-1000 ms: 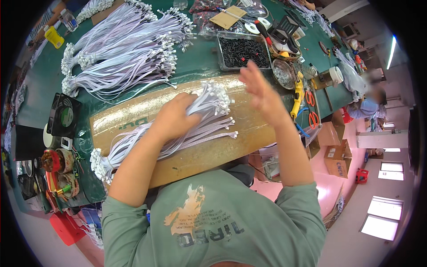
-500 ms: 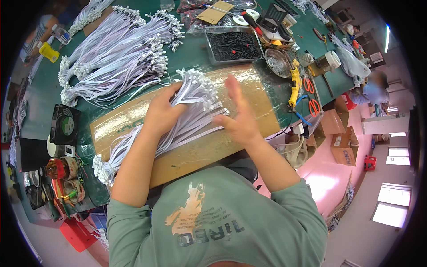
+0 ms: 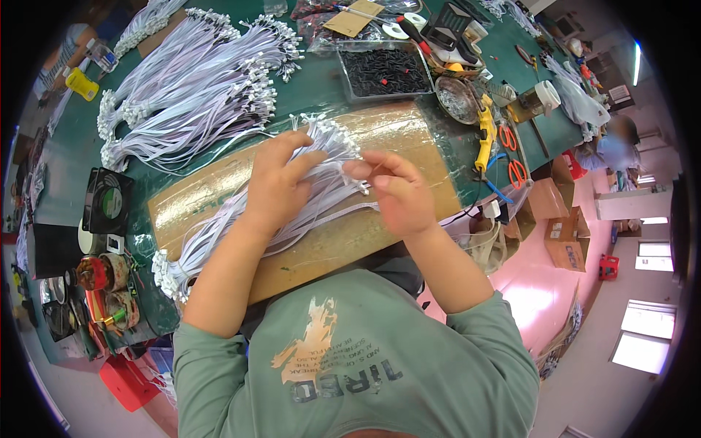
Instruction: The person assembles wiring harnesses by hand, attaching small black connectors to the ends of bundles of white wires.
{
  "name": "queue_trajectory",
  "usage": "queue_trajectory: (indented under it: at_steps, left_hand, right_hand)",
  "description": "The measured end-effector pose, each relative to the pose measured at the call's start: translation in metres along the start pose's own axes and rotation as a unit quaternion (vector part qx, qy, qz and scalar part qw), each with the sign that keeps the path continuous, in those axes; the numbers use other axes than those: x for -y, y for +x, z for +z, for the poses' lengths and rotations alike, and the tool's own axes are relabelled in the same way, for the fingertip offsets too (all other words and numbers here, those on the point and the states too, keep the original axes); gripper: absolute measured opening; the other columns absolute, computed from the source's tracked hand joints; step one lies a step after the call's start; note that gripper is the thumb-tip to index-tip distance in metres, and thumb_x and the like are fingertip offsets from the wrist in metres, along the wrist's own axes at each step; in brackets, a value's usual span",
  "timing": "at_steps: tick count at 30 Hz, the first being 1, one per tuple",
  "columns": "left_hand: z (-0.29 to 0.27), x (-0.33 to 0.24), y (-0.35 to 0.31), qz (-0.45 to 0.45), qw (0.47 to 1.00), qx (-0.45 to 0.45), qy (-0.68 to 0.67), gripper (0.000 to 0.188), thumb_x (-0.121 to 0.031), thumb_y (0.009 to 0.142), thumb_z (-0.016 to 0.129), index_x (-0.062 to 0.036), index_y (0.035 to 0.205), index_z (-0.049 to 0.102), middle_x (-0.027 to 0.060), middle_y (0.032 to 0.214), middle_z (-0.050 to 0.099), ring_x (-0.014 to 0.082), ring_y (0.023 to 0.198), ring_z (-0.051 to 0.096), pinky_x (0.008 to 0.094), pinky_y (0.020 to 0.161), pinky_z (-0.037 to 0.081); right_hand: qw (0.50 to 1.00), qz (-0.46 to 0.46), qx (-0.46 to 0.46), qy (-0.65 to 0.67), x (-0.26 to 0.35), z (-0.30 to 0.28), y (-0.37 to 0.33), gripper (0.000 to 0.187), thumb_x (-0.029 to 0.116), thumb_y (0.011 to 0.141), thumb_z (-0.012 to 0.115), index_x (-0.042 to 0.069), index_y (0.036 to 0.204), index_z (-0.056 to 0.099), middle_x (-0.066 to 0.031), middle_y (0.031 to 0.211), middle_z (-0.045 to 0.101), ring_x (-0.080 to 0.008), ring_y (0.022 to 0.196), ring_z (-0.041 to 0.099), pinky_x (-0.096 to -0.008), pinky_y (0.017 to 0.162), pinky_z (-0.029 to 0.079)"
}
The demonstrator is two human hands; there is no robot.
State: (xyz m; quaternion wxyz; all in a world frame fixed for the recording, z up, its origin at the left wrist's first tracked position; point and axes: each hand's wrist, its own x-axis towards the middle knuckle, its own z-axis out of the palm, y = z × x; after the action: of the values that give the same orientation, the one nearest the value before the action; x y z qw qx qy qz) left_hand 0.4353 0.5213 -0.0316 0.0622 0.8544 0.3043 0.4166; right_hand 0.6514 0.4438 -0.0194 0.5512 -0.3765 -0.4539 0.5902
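A bundle of flat white cables [image 3: 314,212] with small white connectors lies across a brown cardboard sheet [image 3: 321,266] in front of me. My left hand [image 3: 277,182] rests over the bundle near its far end, fingers curled around some of the cables. Beside the connector ends [image 3: 336,140], my right hand [image 3: 403,196] has its thumb and fingers drawn together in a pinch. What sits between those fingertips is too small to make out. The bundle's other connector ends [image 3: 166,276] stick out past the sheet's left edge.
Several more white cable bundles [image 3: 197,87] lie at the back left of the green table. Behind the cardboard stands a clear tray of small black parts [image 3: 383,71]. A yellow tool [image 3: 484,139] and orange-handled scissors [image 3: 516,174] lie right. A black fan [image 3: 108,201] stands left.
My right hand has turned from spread fingers to a pinch and moved in to the connectors. My left hand's fingers have shifted slightly right over the bundle.
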Motion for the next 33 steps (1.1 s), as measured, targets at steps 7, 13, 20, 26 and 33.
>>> queue_trajectory:
  at_steps: [7, 13, 20, 26, 33]
  left_hand:
    - [-0.002, -0.013, 0.006, -0.005, 0.998, 0.006, -0.069, 0.034, -0.013, 0.069, 0.078, -0.0129, 0.102, 0.071, 0.0054, 0.093, 0.065, 0.0262, 0.087, 0.061, 0.0384, 0.078, 0.046]
    - [0.004, -0.012, 0.004, -0.014, 0.997, -0.002, -0.070, 0.024, -0.012, 0.074, 0.075, -0.0104, 0.097, 0.068, 0.0069, 0.094, 0.065, 0.0276, 0.088, 0.061, 0.0389, 0.078, 0.046]
    - [0.003, -0.003, 0.004, -0.181, 0.968, 0.010, -0.172, 0.014, -0.010, 0.079, 0.070, -0.0036, 0.088, 0.062, 0.0133, 0.101, 0.062, 0.0333, 0.097, 0.058, 0.0401, 0.085, 0.046]
    - [0.000, 0.004, -0.001, -0.246, 0.943, 0.044, -0.220, 0.013, -0.010, 0.083, 0.068, -0.0003, 0.091, 0.063, 0.0123, 0.105, 0.063, 0.0280, 0.100, 0.060, 0.0356, 0.088, 0.046]
    - [0.003, -0.002, -0.002, -0.195, 0.956, 0.083, -0.204, 0.015, -0.012, 0.083, 0.068, 0.0006, 0.090, 0.063, 0.0118, 0.106, 0.063, 0.0253, 0.101, 0.059, 0.0330, 0.089, 0.045]
  right_hand:
    - [0.984, 0.030, 0.029, 0.171, 0.000, -0.003, 0.010, 0.037, 0.015, 0.093, 0.051, -0.005, 0.124, 0.053, -0.0136, 0.109, 0.065, -0.0241, 0.111, 0.059, -0.0382, 0.102, 0.041]
    - [0.986, 0.064, 0.032, 0.153, 0.003, 0.007, 0.012, 0.035, 0.016, 0.094, 0.052, -0.004, 0.124, 0.054, -0.0138, 0.111, 0.065, -0.0229, 0.109, 0.060, -0.0358, 0.095, 0.043]
    - [0.981, 0.031, 0.048, 0.187, 0.004, -0.025, 0.006, 0.026, 0.014, 0.093, 0.056, -0.003, 0.109, 0.065, -0.0087, 0.085, 0.066, -0.0177, 0.087, 0.063, -0.0310, 0.081, 0.047]
    - [0.965, 0.005, -0.010, -0.262, 0.019, -0.014, -0.005, 0.024, 0.015, 0.094, 0.059, -0.001, 0.110, 0.067, -0.0001, 0.071, 0.060, -0.0073, 0.063, 0.053, -0.0219, 0.058, 0.041]
    - [0.986, 0.125, -0.083, -0.068, 0.018, 0.002, 0.021, 0.023, 0.018, 0.098, 0.054, -0.001, 0.108, 0.063, -0.0014, 0.067, 0.058, -0.0074, 0.058, 0.051, -0.0232, 0.055, 0.042]
